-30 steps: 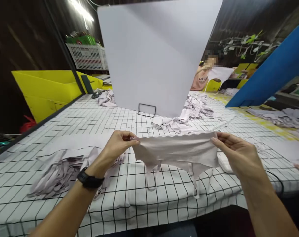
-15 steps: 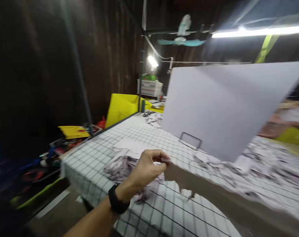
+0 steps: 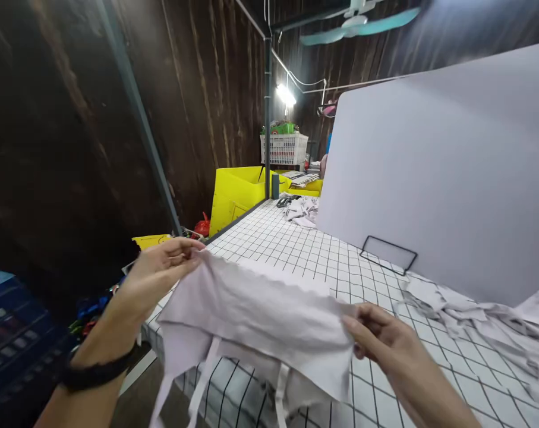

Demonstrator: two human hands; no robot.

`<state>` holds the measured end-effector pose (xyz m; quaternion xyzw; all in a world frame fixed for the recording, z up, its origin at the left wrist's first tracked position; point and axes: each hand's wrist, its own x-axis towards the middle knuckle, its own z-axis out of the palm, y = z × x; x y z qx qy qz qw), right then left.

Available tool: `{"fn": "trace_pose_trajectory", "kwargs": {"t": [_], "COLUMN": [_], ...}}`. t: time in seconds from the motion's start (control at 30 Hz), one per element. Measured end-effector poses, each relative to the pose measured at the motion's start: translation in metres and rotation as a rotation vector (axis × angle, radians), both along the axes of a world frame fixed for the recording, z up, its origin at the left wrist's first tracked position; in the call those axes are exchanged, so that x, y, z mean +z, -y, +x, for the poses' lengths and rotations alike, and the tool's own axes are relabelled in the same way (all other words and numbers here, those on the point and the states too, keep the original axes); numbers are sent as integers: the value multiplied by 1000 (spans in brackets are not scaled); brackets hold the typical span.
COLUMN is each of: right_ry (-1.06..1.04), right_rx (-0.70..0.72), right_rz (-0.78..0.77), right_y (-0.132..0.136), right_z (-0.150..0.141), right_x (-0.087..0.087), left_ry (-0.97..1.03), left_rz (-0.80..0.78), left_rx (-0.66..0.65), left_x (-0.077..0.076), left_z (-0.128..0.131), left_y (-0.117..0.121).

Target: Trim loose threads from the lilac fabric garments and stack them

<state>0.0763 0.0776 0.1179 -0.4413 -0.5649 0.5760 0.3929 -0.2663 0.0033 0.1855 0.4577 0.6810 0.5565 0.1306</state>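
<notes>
Stretched between my hands is a pale pinkish-grey bra top (image 3: 264, 315) with thin straps hanging down and a scalloped upper edge. My left hand (image 3: 155, 273) is closed on its left corner, thumb and fingers pinching the edge. At the opposite corner, my right hand (image 3: 387, 342) pinches the fabric the same way. The garment hangs over the near edge of a table with a checked cloth (image 3: 291, 241). Behind it, a pale flat piece (image 3: 291, 276) on the cloth is partly hidden.
A large white board (image 3: 438, 178) stands on the table, with a black wire stand (image 3: 389, 255) at its foot. Crumpled pale garments (image 3: 487, 327) lie at the right, more (image 3: 302, 211) at the far end. Yellow bins (image 3: 236, 193) and a blue crate (image 3: 19, 345) stand leftward.
My right hand has come into view, and the fabric is now spread wide between both hands. My left hand appears further left, and the view has shifted.
</notes>
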Motion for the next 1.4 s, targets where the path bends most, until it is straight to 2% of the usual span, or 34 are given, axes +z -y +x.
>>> {"fn": "trace_pose_trajectory", "kwargs": {"t": [0.07, 0.17, 0.23, 0.3, 0.4, 0.67, 0.8, 0.93, 1.0, 1.07, 1.1, 1.13, 1.2, 1.27, 1.3, 1.4], "right_ry": [13, 142, 220, 284, 392, 544, 522, 486, 489, 505, 518, 533, 570, 611, 631, 663], "right_rx": [-55, -152, -182, -203, -230, -294, -317, -346, -334, -328, -332, -340, -366, -399, -414, -513], "right_rz": [-6, 27, 33, 39, 76, 216, 288, 403, 445, 465, 467, 465, 456, 445, 440, 422], "right_y": [-32, -71, -87, -97, -104, -112, -105, -78, -59, -38, -29, -20, -6, 1, 2, 1], "right_z": [-22, -36, -36, -34, -35, -41, -42, -27, -9, 17, 33, 51, 90, 132, 152, 205], "right_x": [-13, -40, -53, -59, -60, -72, -77, -81, -86, -93, -97, -101, -107, -110, -111, -114], "left_ry": [20, -10, -32, -58, -113, -285, -377, -456, -638, -718, -695, -669, -635, -553, -516, -450], "left_rz": [-101, -256, -297, -312, -328, -345, -323, -183, 45, 230, 313, 355, 355, 297, 246, 67], "left_rx": [-100, -118, -108, -107, -114, -70, -47, -51, -4, 3, -28, -128, -457, -761, -860, -973], "left_x": [-16, -53, -76, -93, -105, -120, -110, -92, -90, -94, -96, -99, -104, -106, -106, -107], "left_z": [-12, -18, -20, -22, -24, -23, -18, -1, 16, 43, 62, 84, 135, 189, 216, 284], "left_y": [-51, -116, -144, -160, -170, -177, -171, -147, -129, -105, -92, -79, -58, -49, -51, -76]}}
